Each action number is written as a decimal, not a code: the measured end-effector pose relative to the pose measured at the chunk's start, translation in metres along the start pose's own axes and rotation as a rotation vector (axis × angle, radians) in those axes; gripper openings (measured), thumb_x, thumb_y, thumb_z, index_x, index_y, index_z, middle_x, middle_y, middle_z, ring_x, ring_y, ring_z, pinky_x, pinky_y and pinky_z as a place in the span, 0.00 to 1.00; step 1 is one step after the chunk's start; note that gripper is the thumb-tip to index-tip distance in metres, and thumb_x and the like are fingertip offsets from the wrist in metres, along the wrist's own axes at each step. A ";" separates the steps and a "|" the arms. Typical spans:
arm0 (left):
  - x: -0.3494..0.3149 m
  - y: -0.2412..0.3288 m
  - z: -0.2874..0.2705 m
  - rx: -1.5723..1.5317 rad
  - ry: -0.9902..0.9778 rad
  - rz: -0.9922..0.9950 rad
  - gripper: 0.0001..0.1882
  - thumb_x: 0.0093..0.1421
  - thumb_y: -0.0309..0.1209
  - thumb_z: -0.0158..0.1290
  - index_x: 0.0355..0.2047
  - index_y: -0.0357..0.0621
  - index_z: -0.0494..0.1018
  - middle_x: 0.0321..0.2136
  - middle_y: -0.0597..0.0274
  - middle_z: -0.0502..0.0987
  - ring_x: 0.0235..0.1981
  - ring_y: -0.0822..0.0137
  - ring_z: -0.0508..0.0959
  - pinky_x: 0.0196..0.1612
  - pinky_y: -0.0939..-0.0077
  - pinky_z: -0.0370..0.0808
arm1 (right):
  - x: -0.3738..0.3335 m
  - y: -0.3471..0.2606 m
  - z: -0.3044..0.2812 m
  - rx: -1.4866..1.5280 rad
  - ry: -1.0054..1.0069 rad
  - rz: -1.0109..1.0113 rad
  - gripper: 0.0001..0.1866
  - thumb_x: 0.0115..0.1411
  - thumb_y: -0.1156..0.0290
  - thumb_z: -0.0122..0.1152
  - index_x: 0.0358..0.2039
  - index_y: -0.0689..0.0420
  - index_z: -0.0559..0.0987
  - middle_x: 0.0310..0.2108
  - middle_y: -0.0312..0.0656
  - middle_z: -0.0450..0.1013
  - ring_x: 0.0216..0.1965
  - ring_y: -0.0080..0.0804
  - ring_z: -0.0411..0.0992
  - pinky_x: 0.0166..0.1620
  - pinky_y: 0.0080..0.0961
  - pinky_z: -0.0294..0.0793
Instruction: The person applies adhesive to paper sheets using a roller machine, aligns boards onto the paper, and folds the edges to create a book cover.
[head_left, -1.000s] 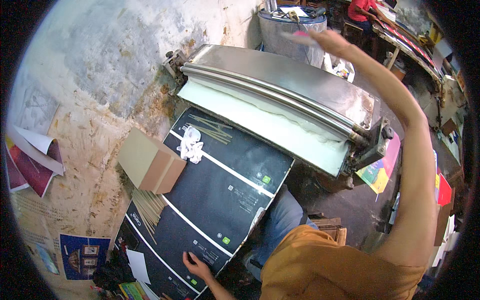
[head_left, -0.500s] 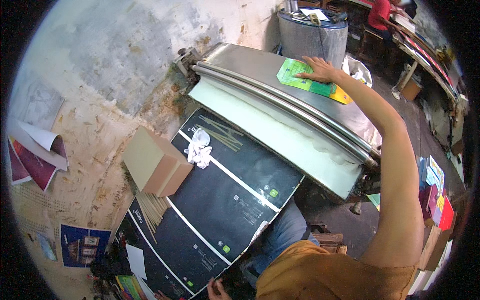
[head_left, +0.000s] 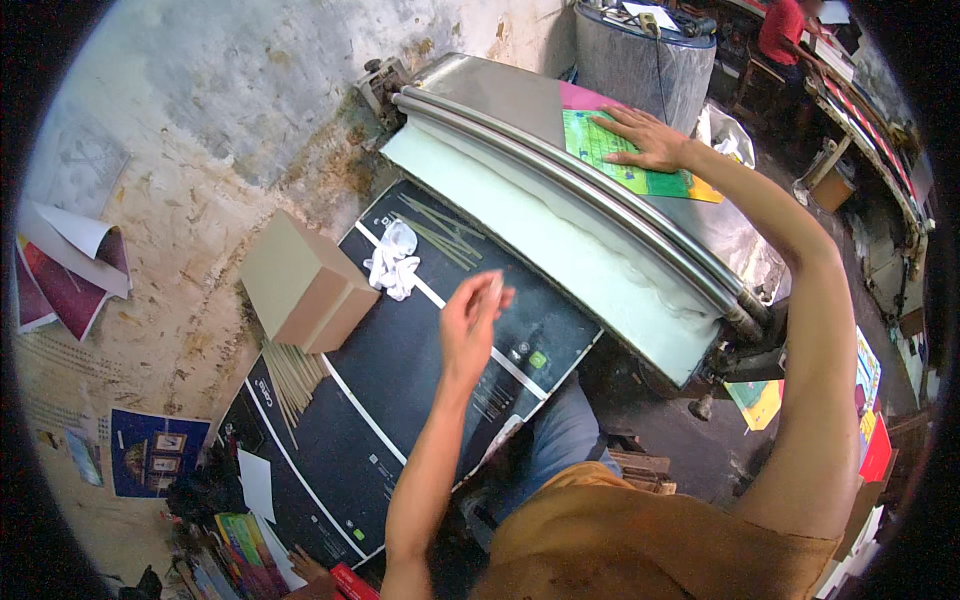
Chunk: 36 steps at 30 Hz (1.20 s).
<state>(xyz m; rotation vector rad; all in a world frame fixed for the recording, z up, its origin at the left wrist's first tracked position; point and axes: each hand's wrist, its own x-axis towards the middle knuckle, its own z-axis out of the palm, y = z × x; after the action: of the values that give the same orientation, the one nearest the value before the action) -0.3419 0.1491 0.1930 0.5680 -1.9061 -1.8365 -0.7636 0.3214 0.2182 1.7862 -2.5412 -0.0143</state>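
Observation:
My right hand (head_left: 655, 143) lies flat with spread fingers on a green and yellow printed sheet (head_left: 590, 140). That sheet rests on the metal top (head_left: 490, 85) of a machine with long steel rollers (head_left: 560, 165). A pink area (head_left: 590, 97) shows along the sheet's far edge. Over the dark board (head_left: 400, 365), short of the machine's pale front tray (head_left: 540, 240), my left hand (head_left: 470, 330) is raised with its fingers curled together. Whatever those fingers may hold is hidden.
A cardboard box (head_left: 305, 285), thin sticks (head_left: 290, 385) and a crumpled white cloth (head_left: 392, 270) lie on the board. Another person's hand (head_left: 308, 565) shows at lower left. Behind the machine stands a drum (head_left: 645, 70). A person in red (head_left: 785, 35) sits far right.
My left hand has come up from the lower edge to above the dark board. The pink area now shows beside the green sheet. My right hand stays on the sheet, its fingers more spread.

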 end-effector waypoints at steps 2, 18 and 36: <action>0.030 -0.006 0.025 -0.065 -0.002 -0.060 0.17 0.70 0.38 0.55 0.49 0.35 0.76 0.39 0.60 0.82 0.37 0.73 0.80 0.40 0.79 0.75 | -0.001 -0.008 -0.001 0.029 0.007 -0.051 0.46 0.67 0.29 0.37 0.77 0.41 0.46 0.76 0.54 0.42 0.77 0.52 0.40 0.76 0.51 0.38; 0.099 -0.010 0.136 -0.214 0.053 -0.255 0.15 0.66 0.36 0.59 0.33 0.33 0.79 0.25 0.67 0.75 0.28 0.74 0.70 0.33 0.75 0.68 | -0.026 -0.023 0.001 0.125 0.038 -0.134 0.35 0.74 0.40 0.29 0.76 0.42 0.53 0.77 0.49 0.43 0.77 0.48 0.39 0.77 0.47 0.34; -0.050 0.045 -0.024 -0.103 0.186 -0.166 0.15 0.64 0.38 0.58 0.35 0.36 0.82 0.27 0.70 0.75 0.31 0.76 0.68 0.36 0.76 0.64 | 0.121 -0.221 -0.099 -0.435 0.182 -0.463 0.42 0.49 0.68 0.72 0.66 0.38 0.68 0.76 0.41 0.47 0.75 0.47 0.46 0.69 0.62 0.54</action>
<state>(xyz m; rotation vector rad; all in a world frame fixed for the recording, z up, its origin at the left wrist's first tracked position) -0.2864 0.1592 0.2375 0.8518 -1.6769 -1.8967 -0.5936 0.1337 0.3135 2.0181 -1.7794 -0.3651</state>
